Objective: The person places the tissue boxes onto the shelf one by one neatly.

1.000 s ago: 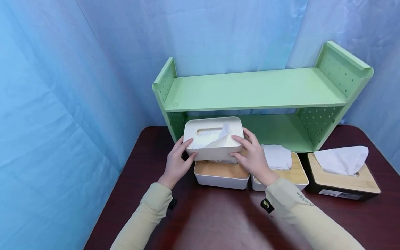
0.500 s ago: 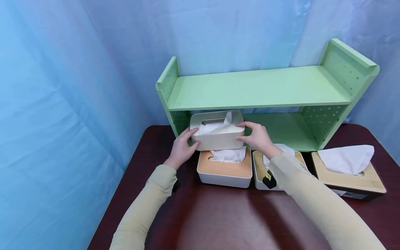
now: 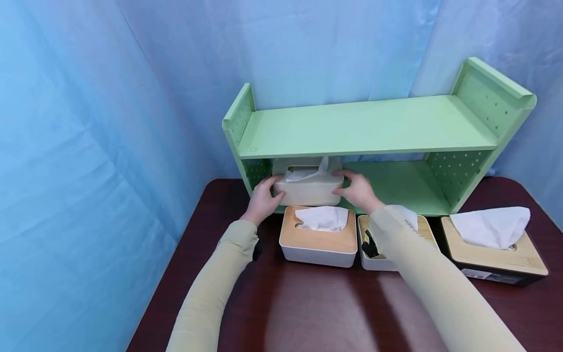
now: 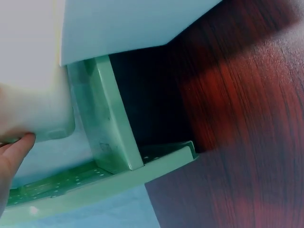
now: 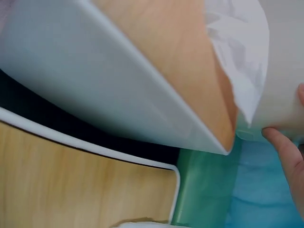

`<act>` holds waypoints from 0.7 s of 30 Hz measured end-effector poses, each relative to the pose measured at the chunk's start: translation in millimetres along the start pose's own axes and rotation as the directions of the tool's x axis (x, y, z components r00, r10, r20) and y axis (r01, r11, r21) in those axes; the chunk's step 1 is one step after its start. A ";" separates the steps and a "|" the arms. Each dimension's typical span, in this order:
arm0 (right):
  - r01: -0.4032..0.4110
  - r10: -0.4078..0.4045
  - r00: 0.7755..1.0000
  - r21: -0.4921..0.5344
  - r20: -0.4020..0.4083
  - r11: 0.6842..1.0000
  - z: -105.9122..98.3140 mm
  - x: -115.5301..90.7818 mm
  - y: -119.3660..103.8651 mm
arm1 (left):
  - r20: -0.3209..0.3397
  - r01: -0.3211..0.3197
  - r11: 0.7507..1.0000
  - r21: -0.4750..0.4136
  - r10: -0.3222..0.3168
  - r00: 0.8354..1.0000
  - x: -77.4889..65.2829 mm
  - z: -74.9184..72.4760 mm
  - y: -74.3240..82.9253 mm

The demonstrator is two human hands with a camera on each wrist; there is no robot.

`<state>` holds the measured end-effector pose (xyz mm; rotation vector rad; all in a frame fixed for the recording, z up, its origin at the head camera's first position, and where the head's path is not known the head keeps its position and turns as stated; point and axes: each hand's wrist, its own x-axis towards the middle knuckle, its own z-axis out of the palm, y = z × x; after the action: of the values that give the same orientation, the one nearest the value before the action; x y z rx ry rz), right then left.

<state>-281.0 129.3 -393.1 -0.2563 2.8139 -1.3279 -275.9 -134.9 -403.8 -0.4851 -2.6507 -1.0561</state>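
A white tissue box (image 3: 310,194) with a tissue sticking out of its top slot is inside the lower left bay of the green shelf (image 3: 365,129). My left hand (image 3: 263,199) grips its left end, thumb in front and fingers on top. At its right end my right hand (image 3: 358,190) pinches it the same way. In the left wrist view, fingertips (image 4: 21,145) touch the pale box's corner. Just in front of the shelf stands a wood-topped white tissue box (image 3: 318,240). Whether the held box rests on the shelf floor I cannot tell.
A second wood-topped tissue box (image 3: 380,264) stands partly under my right forearm, and a black one with a wooden lid (image 3: 492,254) is farther right. All stand on the dark red table (image 3: 316,313). Blue curtains (image 3: 110,122) hang behind and at left.
Both hands have carried the white tissue box away from me, from above the wood-topped box into the shelf's lower left bay. The wood-topped box is more fully visible now.
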 end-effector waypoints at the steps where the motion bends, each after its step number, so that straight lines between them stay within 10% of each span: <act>1: 0.003 -0.003 1.000 0.001 -0.004 1.000 1.4 -0.3 0.8 | 0.005 0.008 1.000 -0.002 -0.008 1.000 0.2 1.0 -1.6; 14: 0.123 -0.113 0.990 -0.133 0.078 0.983 4.8 -7.6 -5.5 | 0.039 0.019 0.992 0.123 -0.024 0.999 -10.2 2.9 -7.7; 21: 0.354 -0.348 0.932 -0.475 0.105 0.805 4.4 -39.1 -4.3 | 0.092 -0.195 0.881 0.430 0.173 0.981 -41.6 -5.1 5.1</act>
<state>-241.4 129.4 -394.6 -0.8295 3.1487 -0.5935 -235.3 -143.8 -411.4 -0.6512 -2.7012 -0.3733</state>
